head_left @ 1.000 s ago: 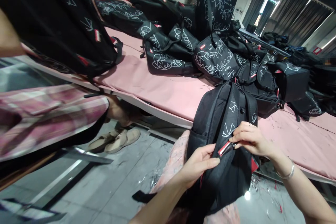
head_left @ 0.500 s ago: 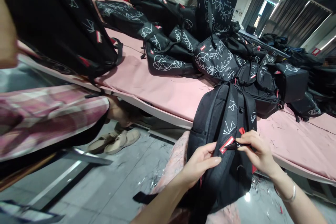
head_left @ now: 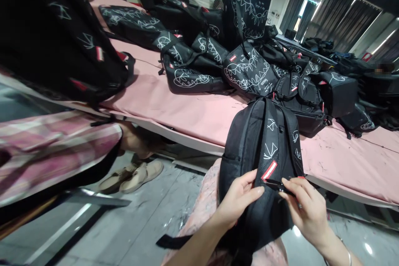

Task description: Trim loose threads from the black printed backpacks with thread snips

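Observation:
A black backpack point(head_left: 237, 145) with white line drawings rests upright on my lap, its shoulder straps facing me. My left hand point(head_left: 238, 199) pinches the edge of the near shoulder strap point(head_left: 270, 133), just below a red-and-white label point(head_left: 269, 170). In my right hand point(head_left: 307, 205) is a small pair of black thread snips point(head_left: 274, 183), gripped between thumb and fingers. Their tip points left and meets the lower end of the label; whether the blades are closed is too small to tell.
Several black backpacks point(head_left: 249, 70) are piled on a pink-covered table point(head_left: 193, 112). At the left, another person in plaid clothing point(head_left: 59, 145) sits by a large black backpack point(head_left: 62, 45). Sandals point(head_left: 141, 176) lie on the grey floor, near a metal-edged stool point(head_left: 96, 197).
My right hand and the thread snips have moved down from the middle of the label to its lower end. My left hand keeps its hold on the strap. The view has shifted slightly.

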A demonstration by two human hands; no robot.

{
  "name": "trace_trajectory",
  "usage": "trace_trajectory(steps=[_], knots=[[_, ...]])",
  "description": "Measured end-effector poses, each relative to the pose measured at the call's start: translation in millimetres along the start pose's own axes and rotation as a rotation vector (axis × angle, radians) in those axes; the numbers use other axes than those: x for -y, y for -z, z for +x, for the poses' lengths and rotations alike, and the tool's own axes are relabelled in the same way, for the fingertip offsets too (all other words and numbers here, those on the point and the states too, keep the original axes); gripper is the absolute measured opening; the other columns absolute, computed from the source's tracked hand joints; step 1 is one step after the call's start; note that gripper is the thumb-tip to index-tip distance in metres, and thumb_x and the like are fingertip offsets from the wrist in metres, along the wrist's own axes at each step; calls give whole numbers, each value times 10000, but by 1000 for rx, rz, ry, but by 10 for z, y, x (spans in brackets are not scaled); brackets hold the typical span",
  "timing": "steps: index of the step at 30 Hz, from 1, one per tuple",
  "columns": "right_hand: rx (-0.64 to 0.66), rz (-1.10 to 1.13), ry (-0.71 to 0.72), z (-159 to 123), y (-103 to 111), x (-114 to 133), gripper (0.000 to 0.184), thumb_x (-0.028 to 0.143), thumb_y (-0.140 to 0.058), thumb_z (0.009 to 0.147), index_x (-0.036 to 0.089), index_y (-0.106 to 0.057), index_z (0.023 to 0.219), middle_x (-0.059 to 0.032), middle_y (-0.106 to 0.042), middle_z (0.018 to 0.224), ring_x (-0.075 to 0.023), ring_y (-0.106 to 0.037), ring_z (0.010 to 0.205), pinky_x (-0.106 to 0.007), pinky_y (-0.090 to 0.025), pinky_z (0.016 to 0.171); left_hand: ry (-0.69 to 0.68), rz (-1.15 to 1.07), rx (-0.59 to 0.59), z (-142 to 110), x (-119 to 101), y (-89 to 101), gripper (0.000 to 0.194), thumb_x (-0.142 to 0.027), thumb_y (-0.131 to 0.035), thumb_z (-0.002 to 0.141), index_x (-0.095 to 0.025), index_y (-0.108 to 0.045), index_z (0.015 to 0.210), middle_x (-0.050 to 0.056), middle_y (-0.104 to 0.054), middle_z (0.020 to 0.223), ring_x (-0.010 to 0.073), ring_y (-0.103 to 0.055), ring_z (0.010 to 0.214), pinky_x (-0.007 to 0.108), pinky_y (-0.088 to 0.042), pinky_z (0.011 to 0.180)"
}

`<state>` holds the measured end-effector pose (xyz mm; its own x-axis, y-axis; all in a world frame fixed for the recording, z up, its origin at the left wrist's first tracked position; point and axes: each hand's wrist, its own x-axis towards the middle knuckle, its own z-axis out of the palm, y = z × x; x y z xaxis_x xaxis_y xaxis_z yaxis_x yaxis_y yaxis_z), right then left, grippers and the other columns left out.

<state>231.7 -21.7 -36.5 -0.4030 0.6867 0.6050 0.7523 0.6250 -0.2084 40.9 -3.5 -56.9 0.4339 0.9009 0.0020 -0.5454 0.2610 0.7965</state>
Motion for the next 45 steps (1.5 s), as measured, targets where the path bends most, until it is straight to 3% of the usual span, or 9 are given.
trace_trajectory(steps=[11,19,22,26,28,31,38,43,45], knots=[[-144,-133,70,-97,-129,60,351,85,-524,813,178,-545,1151,-98,-631,885,-189,-604,768,-298,-503,654,13,32,-50,26,37,-58,474,-215,-642,730,-166,-548,1192,96,-598,1178,255,-522,1113,398,-352,1007],[-80,161,-88,-33,-181,52,199,162,-497,846,179,-575,1028,-78,-636,842,-173,-607,769,-292,-503,654,101,130,-243,-17,68,11,485,-316,-696,666,-157,-602,1114,106,-616,1150,286,-540,1092,392,-412,961],[-89,320,-203,-29,-185,-151,144,202,-514,834,181,-588,955,-46,-620,789,-154,-588,713,-276,-480,634,149,123,-360,-25,72,100,556,-340,-727,620,-164,-589,1128,98,-626,1135,273,-573,1047,379,-449,926],[-142,426,-659,-208,-211,-852,207,307,-544,798,175,-580,953,-46,-623,886,-176,-580,815,-315,-460,740,175,194,-534,-22,19,308,655,-426,-735,583,-194,-554,1168,74,-617,1156,257,-577,1048,356,-480,897],[-169,530,-898,-369,-235,-1253,333,370,-637,706,162,-584,961,-57,-626,942,-212,-559,919,-356,-429,833,139,302,-550,-21,-9,449,724,-484,-718,583,-207,-509,1219,69,-594,1193,258,-551,1088,351,-463,925],[-107,647,-1004,-612,-271,-1651,399,449,-696,625,130,-637,856,-77,-651,851,-239,-582,850,-373,-449,789,79,510,-532,-34,-40,655,894,-533,-720,553,-210,-385,1316,76,-568,1226,265,-523,1124,367,-390,1001],[-12,988,-1043,-807,-312,-1672,435,537,-664,658,125,-669,798,-44,-639,678,-150,-567,612,-271,-459,593,152,815,-473,-87,-180,859,970,-519,-707,584,-195,-252,1377,97,-447,1342,279,-426,1218,373,-312,1051],[-17,1155,-1004,-751,-221,-1602,380,432,-771,568,113,-655,740,-12,-608,653,-101,-518,589,-218,-426,569,101,870,-499,-66,-199,948,902,-522,-694,594,-250,-300,1359,58,-424,1367,278,-402,1237,384,-284,1059],[-22,1218,-990,-721,-182,-1542,411,455,-781,535,113,-638,712,1,-578,607,-82,-473,521,-198,-386,482,54,878,-503,-68,-207,952,846,-509,-686,610,-264,-337,1341,37,-420,1372,269,-386,1249,372,-276,1062]])
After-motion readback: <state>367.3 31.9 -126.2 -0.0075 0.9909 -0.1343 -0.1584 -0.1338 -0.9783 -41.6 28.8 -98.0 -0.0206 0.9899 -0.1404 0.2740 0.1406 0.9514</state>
